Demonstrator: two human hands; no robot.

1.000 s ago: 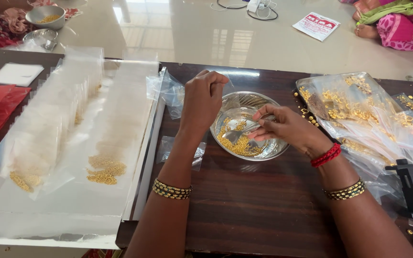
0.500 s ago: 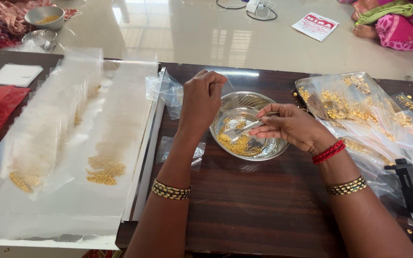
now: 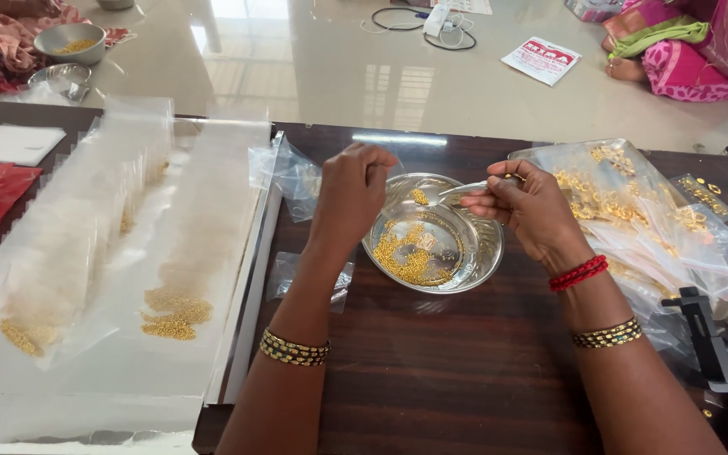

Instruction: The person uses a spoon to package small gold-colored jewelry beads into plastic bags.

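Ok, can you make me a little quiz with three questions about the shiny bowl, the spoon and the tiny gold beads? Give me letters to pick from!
1. Where is the steel bowl?
A. on the dark wooden table
B. on the floor
C. on the red cloth

2. What colour are the beads in the bowl?
A. blue
B. gold
C. white

3. What is on the spoon in the right hand?
A. nothing
B. water
C. a small heap of beads

Answers:
1. A, the bowl rests on the dark wooden table between the two hands.
2. B, the beads are plainly gold against the steel.
3. C, a small gold heap lies in the spoon's scoop, held above the bowl, while the left hand holds a clear little bag beside it.
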